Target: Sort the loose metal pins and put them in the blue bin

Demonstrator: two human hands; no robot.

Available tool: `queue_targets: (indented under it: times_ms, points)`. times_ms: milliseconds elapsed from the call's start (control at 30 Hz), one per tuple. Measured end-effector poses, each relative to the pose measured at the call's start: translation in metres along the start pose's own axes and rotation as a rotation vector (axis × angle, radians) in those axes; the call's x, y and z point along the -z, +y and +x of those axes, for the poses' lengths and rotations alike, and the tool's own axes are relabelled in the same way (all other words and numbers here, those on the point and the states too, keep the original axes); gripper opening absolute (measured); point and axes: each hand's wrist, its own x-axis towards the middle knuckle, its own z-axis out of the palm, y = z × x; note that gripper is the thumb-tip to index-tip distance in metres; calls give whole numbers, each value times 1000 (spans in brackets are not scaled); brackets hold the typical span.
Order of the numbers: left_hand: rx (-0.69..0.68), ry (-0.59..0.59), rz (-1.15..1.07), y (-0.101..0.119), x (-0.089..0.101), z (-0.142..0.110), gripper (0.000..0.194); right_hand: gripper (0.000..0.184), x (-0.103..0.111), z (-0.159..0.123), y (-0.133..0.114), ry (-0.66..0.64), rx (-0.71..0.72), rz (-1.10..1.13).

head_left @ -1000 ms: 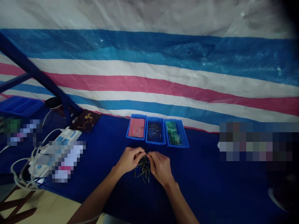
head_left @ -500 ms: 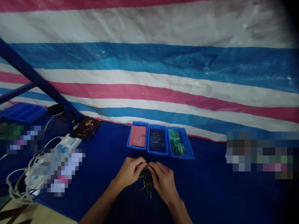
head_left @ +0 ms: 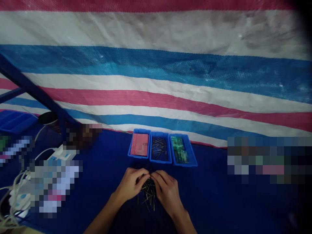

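Note:
Fingertips of my left hand (head_left: pixel 133 182) and my right hand (head_left: pixel 166 186) meet in a pinch just in front of the bins. Between them is a thin metal rod, almost wholly covered by the fingers. Under and between both hands lies a loose pile of thin brass-coloured metal rods (head_left: pixel 148 192) on the dark blue cloth. Beyond the hands stand three blue bins in a row: the left bin (head_left: pixel 129 154) has a pink packet (head_left: pixel 139 145), the middle bin (head_left: pixel 159 161) dark thin rods (head_left: pixel 159 148), the right bin (head_left: pixel 192 159) green plastic packets (head_left: pixel 180 150).
A striped plastic sheet (head_left: pixel 151 97) hangs behind the blue-covered table (head_left: pixel 209 195). To the left are a power strip (head_left: pixel 60 152), tangled white cables (head_left: pixel 14 198), a blue divided tray (head_left: pixel 17 121) and a blue metal frame (head_left: pixel 41 94). Blurred items sit at far right.
The view has shifted slightly, moving the bins and hands a little left in the picture. Both hands keep their pinch; the rod between them shows less than before.

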Motion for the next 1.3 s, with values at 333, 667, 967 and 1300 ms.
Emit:
queue_targets:
  times_ms: [333,667,967,1300]
  points:
    - [-8,17,-9,-1,-1,-1,23,26,1,-2,0,29,20,-68]
    - [-43,17,51,-2,-2,0,25,17,3,2,-1,49,17,-112]
    - [-44,43,39,-3,-3,0,22,23,5,3,-3,67,38,-94]
    - [-53,61,39,-3,-3,0,23,21,7,4,-5,24,18,-111]
